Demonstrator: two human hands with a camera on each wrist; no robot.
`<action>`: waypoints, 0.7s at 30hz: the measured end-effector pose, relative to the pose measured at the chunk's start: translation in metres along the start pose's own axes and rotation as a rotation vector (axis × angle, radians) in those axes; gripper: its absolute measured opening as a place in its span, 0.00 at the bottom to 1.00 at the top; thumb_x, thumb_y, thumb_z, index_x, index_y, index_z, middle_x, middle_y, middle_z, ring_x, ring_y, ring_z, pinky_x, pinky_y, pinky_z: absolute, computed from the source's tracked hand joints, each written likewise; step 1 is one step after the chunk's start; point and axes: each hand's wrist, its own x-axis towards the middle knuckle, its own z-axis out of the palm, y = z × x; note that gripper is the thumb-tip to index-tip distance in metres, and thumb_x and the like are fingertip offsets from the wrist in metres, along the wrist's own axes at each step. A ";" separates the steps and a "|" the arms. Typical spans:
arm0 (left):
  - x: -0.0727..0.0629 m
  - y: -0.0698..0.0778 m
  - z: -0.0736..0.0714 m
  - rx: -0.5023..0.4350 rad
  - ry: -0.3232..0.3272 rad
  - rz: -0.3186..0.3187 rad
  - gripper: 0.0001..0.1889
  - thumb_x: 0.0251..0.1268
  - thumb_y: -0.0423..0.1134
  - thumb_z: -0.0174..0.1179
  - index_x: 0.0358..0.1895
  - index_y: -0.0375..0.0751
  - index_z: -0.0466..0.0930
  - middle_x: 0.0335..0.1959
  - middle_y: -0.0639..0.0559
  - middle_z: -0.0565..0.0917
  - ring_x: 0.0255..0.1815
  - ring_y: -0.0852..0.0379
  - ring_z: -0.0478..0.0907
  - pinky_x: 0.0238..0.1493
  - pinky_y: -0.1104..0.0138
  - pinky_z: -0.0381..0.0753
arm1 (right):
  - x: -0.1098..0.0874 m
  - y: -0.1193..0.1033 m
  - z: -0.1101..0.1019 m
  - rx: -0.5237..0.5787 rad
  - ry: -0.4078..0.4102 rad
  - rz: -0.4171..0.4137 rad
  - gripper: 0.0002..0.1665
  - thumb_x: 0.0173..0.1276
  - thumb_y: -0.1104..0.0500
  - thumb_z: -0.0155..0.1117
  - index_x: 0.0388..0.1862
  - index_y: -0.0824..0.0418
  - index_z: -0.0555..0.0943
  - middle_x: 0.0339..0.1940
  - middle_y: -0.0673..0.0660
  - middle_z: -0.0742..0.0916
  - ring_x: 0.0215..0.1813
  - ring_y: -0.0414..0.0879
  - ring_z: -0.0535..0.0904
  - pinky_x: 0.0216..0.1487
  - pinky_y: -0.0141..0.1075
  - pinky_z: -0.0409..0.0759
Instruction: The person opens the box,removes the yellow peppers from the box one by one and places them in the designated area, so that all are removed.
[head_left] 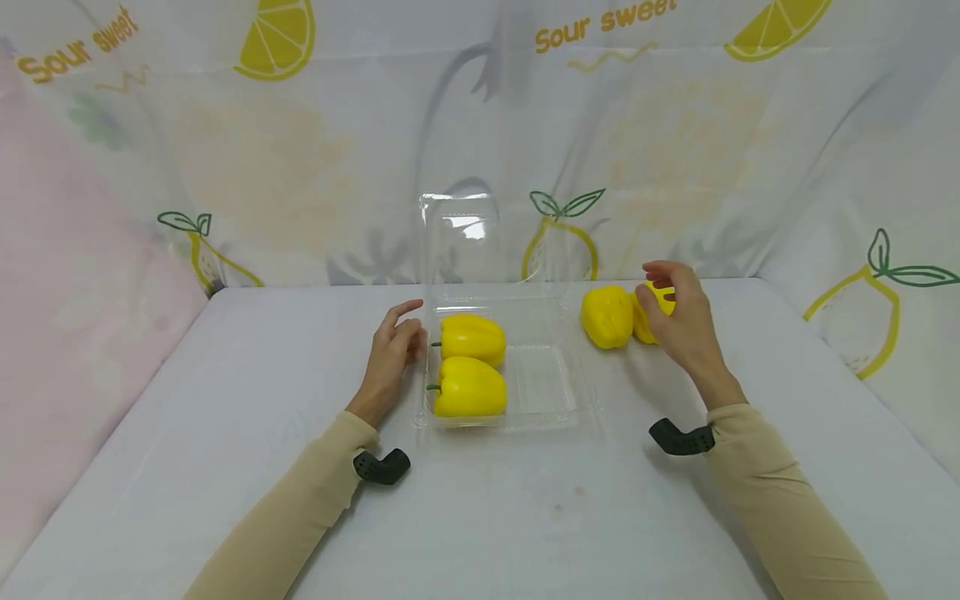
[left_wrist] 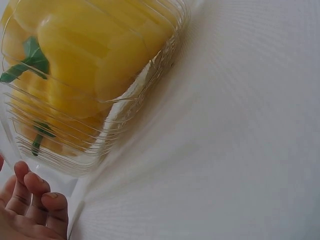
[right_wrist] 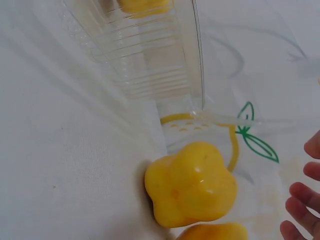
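Note:
Two yellow bell peppers, a rear one [head_left: 472,337] and a front one [head_left: 472,389], lie side by side in the left half of a clear plastic clamshell box [head_left: 538,379], green stems to the left. My left hand [head_left: 392,354] is at the box's left side, fingers loosely bent near its rim. Right of the box sit two more bell peppers, a nearer-to-box one [head_left: 607,317] and an outer one [head_left: 642,327] partly hidden by my right hand [head_left: 684,325]. That hand hovers at the outer pepper with parted, relaxed fingers; in the right wrist view its fingers [right_wrist: 302,200] grip nothing.
The box's clear lid [head_left: 468,250] stands raised at the back. A white cloth [head_left: 300,417] covers the table, and a lemon-print curtain [head_left: 375,167] hangs behind it. Each sleeve carries a black wrist mount, one on the left [head_left: 382,467] and one on the right [head_left: 681,437].

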 end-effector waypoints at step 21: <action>0.012 -0.021 -0.001 -0.005 0.014 0.027 0.22 0.71 0.42 0.45 0.66 0.46 0.63 0.25 0.54 0.71 0.23 0.60 0.66 0.28 0.72 0.70 | -0.007 -0.016 0.018 0.003 -0.215 -0.137 0.22 0.69 0.60 0.57 0.59 0.65 0.69 0.55 0.62 0.76 0.56 0.54 0.70 0.59 0.52 0.68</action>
